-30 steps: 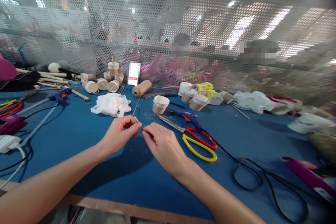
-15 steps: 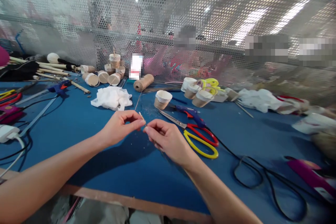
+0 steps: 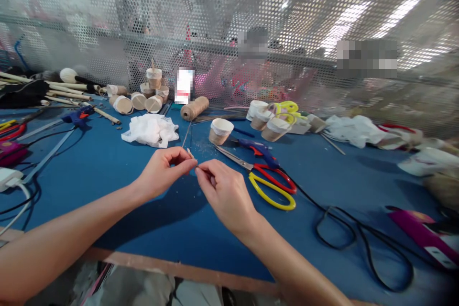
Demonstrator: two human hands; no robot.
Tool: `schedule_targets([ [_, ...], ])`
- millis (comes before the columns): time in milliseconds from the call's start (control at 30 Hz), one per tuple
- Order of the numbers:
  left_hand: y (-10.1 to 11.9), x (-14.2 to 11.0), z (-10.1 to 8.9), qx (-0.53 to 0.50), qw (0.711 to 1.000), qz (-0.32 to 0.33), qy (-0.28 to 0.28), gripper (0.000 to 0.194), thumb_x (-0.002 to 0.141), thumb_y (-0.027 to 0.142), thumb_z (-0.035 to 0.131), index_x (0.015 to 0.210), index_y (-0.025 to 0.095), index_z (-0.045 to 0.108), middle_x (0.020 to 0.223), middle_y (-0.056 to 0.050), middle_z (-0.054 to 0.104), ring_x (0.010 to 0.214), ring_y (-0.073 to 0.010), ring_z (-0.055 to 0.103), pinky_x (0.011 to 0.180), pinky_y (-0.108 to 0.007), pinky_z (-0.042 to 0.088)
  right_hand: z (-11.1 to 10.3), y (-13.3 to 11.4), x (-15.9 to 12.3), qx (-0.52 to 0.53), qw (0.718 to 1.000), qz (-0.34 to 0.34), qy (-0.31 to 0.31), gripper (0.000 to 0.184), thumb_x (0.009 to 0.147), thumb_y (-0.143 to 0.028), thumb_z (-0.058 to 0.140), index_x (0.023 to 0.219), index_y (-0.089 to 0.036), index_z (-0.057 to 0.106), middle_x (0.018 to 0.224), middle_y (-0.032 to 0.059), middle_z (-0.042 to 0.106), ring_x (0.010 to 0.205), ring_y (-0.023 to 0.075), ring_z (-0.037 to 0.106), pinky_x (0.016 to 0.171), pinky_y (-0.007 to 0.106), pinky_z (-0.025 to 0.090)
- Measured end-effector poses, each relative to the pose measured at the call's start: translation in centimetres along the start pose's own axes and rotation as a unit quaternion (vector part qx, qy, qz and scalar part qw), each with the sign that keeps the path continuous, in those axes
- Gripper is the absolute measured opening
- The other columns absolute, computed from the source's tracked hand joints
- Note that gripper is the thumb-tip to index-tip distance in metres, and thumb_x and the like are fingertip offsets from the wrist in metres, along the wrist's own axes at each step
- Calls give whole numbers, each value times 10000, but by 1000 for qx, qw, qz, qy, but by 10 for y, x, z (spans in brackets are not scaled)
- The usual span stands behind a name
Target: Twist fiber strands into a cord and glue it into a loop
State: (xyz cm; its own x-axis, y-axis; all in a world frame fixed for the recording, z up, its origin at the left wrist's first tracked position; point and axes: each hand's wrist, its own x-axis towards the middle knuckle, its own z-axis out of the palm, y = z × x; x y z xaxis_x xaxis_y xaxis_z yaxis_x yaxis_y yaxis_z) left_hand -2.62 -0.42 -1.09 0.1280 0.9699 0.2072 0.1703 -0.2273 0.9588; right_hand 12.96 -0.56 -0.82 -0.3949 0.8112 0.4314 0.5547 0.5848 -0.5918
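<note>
My left hand [image 3: 168,169] is closed in a pinch on a small pale stick-like piece [image 3: 190,153], whose tip sticks up past the fingers. Against its fingertips, my right hand [image 3: 227,191] is also pinched, on a thin brown strand that looks like twine; most of it is hidden by the fingers. A line of twine [image 3: 186,135] runs from a twine spool [image 3: 194,108] down towards the left hand. Beyond the right hand stands a small paper-like cup wrapped in brown with a white rim [image 3: 221,132]. Scissors with red and yellow handles [image 3: 267,181] lie right of that hand.
A blue glue gun [image 3: 260,150] touches the scissors, its black cord [image 3: 353,239] looping right. White cloth [image 3: 150,130] lies behind the left hand. Several wrapped cups [image 3: 274,129] stand at the back, with sticks [image 3: 66,92] at left. Perforated metal mesh [image 3: 215,19] closes off the table's far side.
The view has shifted slightly, so the table items sit a little higher and further left. My right hand has turned slightly, its fingertips still against the left ones. Both pinches stay closed.
</note>
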Motion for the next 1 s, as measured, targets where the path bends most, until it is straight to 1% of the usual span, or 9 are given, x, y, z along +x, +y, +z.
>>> schedule_targets([
  [67,0,0,-1,-17,1000,5,-12,167,737,258,585,621,143,550,616,16,547,586,-87,463,570,-218,383,-2,1,1,129,987,74,-58,191,841,-274,467,700,-169,541,582,-20,472,489,89,407,479,236,337],
  [167,1,1,-3,-72,996,10,-61,140,747,245,571,651,144,555,623,16,567,599,-87,504,601,-219,414,-6,5,4,354,900,184,-175,225,814,-379,510,758,-165,549,577,-44,452,414,53,351,376,195,285],
  [267,1,1,-4,-89,994,18,-66,140,742,235,573,640,144,548,594,28,554,560,-73,490,575,-203,412,-6,6,6,454,841,213,-202,232,757,-386,590,731,-159,546,558,-57,439,409,38,339,351,167,266],
  [400,2,0,-3,-21,999,19,-28,179,754,249,564,613,139,551,540,42,519,503,-62,445,520,-190,386,-1,4,3,389,894,180,-134,199,785,-356,554,723,-167,542,568,-56,455,390,40,370,363,181,297],
  [533,2,-2,-1,29,1000,11,-6,187,758,278,568,634,138,567,545,42,514,507,-67,443,505,-187,373,6,2,0,191,977,84,-45,156,815,-259,501,704,-165,559,569,-29,487,464,84,431,455,222,351],
  [633,2,-3,0,33,999,25,5,170,759,256,566,642,134,579,581,35,524,539,-68,443,529,-187,375,7,1,-1,51,998,-12,18,170,817,-187,477,669,-162,556,619,10,524,570,115,466,571,252,384],
  [767,5,-2,-2,-15,999,30,-7,138,740,207,568,624,133,579,602,29,541,567,-68,458,563,-188,391,3,3,1,112,993,25,-29,169,831,-233,477,681,-175,527,608,-7,496,544,106,454,539,242,382],
  [900,6,0,-6,-67,996,24,-55,109,726,197,575,637,137,590,626,15,583,569,-75,491,560,-196,415,-3,7,4,353,907,146,-176,191,828,-356,500,765,-175,503,642,-32,491,430,52,392,393,192,325],
  [1000,4,2,-8,-71,995,27,-69,100,721,196,583,640,137,590,655,6,603,556,-72,497,549,-199,427,-5,9,5,415,875,163,-187,195,792,-352,562,754,-171,499,629,-46,484,416,33,383,371,167,304],
])
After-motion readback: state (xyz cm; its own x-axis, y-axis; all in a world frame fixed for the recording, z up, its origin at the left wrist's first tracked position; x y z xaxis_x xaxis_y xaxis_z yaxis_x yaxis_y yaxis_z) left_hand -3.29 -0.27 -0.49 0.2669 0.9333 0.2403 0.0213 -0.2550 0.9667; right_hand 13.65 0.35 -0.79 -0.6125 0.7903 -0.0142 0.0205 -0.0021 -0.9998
